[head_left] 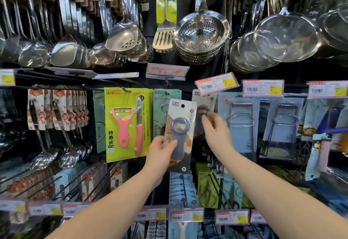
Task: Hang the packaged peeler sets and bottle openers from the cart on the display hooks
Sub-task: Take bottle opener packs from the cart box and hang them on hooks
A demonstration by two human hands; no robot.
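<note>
My left hand [162, 149] grips a carded grey bottle opener [179, 135] by its lower left edge and holds it upright in front of the display wall. My right hand [214, 128] reaches up beside it, fingers pinched on another bottle opener pack [204, 107] that hangs under a tilted price tag; that pack is blurred and partly hidden by my fingers. To the left, green packs with a pink peeler and knife [127, 124] hang on a hook [125, 89]. The cart is out of view.
Steel ladles, spatulas, colanders [202, 31] and mesh strainers [286, 35] hang above. Spoon packs [56, 110] hang at the left, blue-carded wire racks [241, 122] at the right. Long black hooks with packs [181, 188] jut out below, above a rail of price tags [187, 217].
</note>
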